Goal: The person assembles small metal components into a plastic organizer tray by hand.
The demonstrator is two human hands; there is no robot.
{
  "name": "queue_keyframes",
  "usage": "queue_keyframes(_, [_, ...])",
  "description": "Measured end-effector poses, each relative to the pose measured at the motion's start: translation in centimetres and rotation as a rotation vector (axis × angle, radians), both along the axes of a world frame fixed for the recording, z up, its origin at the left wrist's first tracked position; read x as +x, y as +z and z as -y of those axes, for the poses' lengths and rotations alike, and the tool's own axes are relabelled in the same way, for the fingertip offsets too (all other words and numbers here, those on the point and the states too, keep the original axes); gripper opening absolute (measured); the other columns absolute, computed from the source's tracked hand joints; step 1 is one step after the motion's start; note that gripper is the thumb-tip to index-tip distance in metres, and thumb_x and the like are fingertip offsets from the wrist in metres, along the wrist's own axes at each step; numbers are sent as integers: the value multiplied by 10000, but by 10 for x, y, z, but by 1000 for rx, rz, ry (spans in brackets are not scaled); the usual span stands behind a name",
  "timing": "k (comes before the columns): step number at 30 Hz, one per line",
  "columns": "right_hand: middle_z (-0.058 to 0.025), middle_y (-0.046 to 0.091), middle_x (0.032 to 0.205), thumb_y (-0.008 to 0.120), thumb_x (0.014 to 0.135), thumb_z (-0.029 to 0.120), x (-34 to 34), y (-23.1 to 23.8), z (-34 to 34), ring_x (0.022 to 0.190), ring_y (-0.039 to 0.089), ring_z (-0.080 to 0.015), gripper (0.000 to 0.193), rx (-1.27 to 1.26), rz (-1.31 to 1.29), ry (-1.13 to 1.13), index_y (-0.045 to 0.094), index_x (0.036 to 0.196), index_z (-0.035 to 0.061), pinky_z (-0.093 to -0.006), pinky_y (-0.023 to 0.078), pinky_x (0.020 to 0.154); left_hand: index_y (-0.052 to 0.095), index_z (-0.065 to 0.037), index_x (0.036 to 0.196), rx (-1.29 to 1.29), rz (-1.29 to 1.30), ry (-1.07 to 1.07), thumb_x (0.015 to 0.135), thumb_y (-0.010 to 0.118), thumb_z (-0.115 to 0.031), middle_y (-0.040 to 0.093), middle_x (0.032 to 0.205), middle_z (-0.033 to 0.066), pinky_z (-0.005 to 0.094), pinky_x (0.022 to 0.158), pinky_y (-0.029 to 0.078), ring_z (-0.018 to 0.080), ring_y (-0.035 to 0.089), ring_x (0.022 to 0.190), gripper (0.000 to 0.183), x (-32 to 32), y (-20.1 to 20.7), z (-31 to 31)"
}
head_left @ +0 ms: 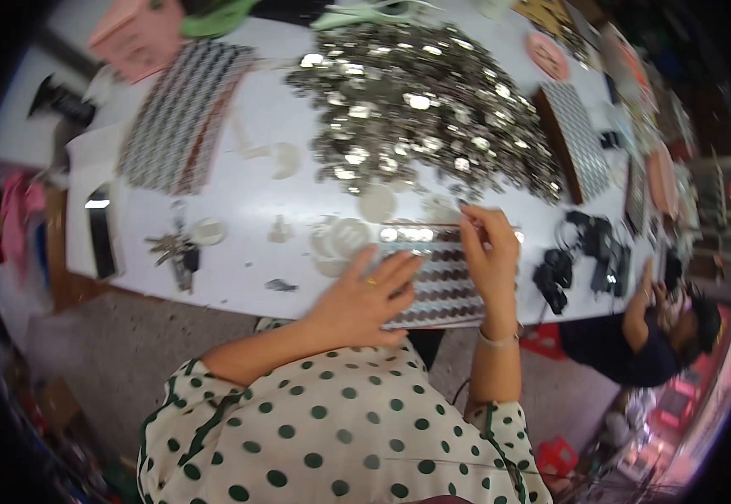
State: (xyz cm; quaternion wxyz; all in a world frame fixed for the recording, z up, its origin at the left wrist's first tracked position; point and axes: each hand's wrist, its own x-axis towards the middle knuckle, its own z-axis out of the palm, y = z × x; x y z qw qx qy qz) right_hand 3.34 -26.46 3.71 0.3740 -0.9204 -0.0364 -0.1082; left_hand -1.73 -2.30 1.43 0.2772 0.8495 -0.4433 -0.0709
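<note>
In front of me on the white table lies a flat tray [441, 273] with rows of small round metal pieces set in it. My left hand [361, 298], a ring on one finger, rests over the tray's left edge with its fingers spread. Above the tray's far right part, the fingertips of my right hand [491, 244] are pinched together. A small dark bit shows at their tips, too blurred to name. Just beyond the tray spreads a big heap of loose shiny metal pieces [420, 101].
More filled trays stand at the left [185, 118] and right [580, 139]. Near the left edge lie a phone [101, 239] and a bunch of keys [182, 256]. Black cables [588, 256] lie to the right. Beyond the right table edge a person [638, 340] sits.
</note>
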Motion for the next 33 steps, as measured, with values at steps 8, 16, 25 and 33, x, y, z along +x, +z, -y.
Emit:
queue_keyframes(8, [-127,695,941,704,880,-1,36,-13,-39,829,628,-307,233,-325,211,215,703,1110,39,-361,538,725,682,-78,1102,-26,78,63,774,746,-532,490,1522,133,601,1207,163,264,426,1437,564,-2,-8,2])
queue_keyframes(16, [-53,687,971,641,921,-71,21,-24,-25,899,642,-123,311,413,-103,108,655,1228,-21,-269,562,764,665,-93,1162,-44,83,78,792,748,-549,488,1518,123,602,1207,160,261,426,1436,593,-5,-8,5])
queue_keyframes(25, [-39,659,1027,610,936,-95,-27,-6,-27,896,640,-80,347,975,-388,190,593,1278,-36,-240,586,803,638,-115,1255,-596,-284,394,891,759,-161,724,1037,18,400,964,385,219,655,1006,387,22,2,6])
queue_keyframes(33, [-114,708,1118,606,991,-23,-57,3,-37,979,695,-149,228,1033,-442,156,631,1217,-33,-270,590,846,671,-129,1166,-590,-253,395,870,786,-148,719,914,-10,352,878,409,189,645,841,318,28,-1,10])
